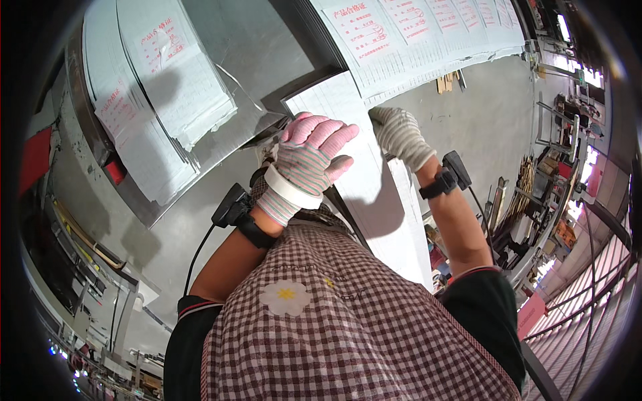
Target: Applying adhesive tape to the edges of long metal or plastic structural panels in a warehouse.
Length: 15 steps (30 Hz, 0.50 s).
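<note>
Grey floor (468, 120), labelled stacks (414, 60) ahead, white panel (366, 180) between gloved hands (306, 150) (401, 136)

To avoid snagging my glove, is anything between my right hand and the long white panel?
Nothing visible: your right hand is at the right edge of the long white panel, though I can't make out your fingertips.

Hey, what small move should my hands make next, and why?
Perhaps settle the left hand on the long white sheet: its fingers look loosely parted with nothing visible in their grip, while the right hand is at the sheet's right edge.
</note>
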Available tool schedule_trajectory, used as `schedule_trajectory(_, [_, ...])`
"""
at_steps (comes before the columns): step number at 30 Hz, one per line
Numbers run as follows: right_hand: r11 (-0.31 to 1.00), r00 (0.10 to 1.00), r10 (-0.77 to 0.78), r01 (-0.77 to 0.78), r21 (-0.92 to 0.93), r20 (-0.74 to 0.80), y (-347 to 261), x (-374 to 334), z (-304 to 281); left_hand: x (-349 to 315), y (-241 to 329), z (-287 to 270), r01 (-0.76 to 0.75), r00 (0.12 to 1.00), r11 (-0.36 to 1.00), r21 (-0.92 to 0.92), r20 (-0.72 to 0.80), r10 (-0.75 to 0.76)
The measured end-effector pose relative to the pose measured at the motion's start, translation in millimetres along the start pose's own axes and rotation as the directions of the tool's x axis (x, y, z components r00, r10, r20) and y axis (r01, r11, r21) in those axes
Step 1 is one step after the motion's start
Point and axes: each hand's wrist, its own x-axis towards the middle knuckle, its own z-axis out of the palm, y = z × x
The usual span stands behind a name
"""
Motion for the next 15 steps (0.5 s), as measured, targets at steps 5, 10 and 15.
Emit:
schedule_trajectory(5, [0.965,0.985,0.161,-0.142,0.222,-0.07,32,14,48,10,1,-3,-0.066,0.996,0.995,0.079,0.061,0.061])
schedule_trajectory(10, [0.377,0.926,0.263,0.158,0.913,-0.269,44,-88,49,45,29,5,-0.41,0.803,0.866,0.288,0.564,0.193])
schedule_trajectory(15, [-0.277,0.827,0.389,0.525,0.805,-0.405,50,-244,92,38,112,49,-0.634,0.363,0.743,0.216,0.931,0.039])
